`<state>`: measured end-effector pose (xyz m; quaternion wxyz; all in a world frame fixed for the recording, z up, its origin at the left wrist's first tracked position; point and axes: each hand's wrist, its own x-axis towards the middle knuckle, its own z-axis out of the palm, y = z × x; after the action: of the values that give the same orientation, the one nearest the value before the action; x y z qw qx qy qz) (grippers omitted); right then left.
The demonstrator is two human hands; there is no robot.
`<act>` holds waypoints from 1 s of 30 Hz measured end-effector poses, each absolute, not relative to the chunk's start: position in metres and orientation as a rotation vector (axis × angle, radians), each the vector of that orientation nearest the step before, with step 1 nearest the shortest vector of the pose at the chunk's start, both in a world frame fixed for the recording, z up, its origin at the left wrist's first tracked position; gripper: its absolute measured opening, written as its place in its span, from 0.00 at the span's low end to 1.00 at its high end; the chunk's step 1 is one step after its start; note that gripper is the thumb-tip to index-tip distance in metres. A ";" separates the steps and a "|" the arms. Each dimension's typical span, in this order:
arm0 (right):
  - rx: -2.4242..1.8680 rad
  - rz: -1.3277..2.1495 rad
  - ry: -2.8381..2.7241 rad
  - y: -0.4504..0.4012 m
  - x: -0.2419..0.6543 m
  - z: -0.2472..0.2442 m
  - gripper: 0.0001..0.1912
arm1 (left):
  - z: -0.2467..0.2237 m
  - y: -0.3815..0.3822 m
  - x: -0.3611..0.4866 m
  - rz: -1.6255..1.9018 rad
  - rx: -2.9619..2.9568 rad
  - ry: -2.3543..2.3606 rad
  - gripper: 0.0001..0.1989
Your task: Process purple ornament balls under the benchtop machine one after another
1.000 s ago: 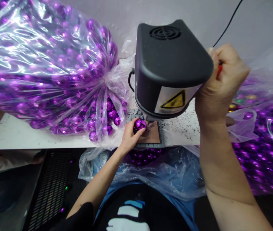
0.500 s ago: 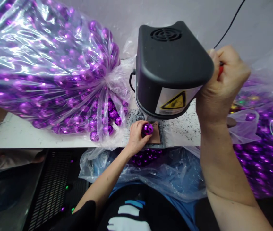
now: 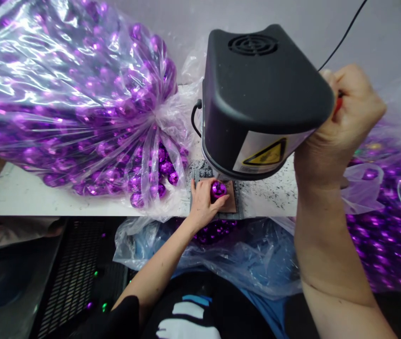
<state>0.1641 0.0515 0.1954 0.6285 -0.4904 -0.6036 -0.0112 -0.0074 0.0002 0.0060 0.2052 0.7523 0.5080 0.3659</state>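
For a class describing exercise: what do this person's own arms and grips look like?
The left grip and right grip are bare hands, no gloves visible. A black sleeve shows high on the left arm, which is bare below it. The right arm is bare to the picture's edge, no sleeve showing.

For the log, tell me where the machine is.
In the head view, the machine is right of centre, between the left bag and the right hand, with the ball in the left hand below it.
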 end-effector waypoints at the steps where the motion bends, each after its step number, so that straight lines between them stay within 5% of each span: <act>1: -1.125 -0.026 -1.389 0.051 0.164 0.195 0.26 | 0.007 0.001 -0.008 1.007 2.110 1.416 0.17; 12: -1.151 -0.201 -1.385 0.034 0.157 0.194 0.24 | 0.008 -0.001 -0.010 0.931 2.142 1.406 0.19; 17: -1.078 -0.416 -1.336 0.013 0.158 0.170 0.16 | 0.007 -0.002 -0.010 0.956 2.124 1.401 0.14; 30: -0.996 -0.320 -1.516 -0.027 0.166 0.129 0.05 | 0.004 -0.003 -0.009 0.914 2.101 1.380 0.13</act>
<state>0.1662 -0.0272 0.1290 0.6050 -0.4306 -0.6553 -0.1383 -0.0089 -0.0033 0.0044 0.2315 0.7641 0.5020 0.3325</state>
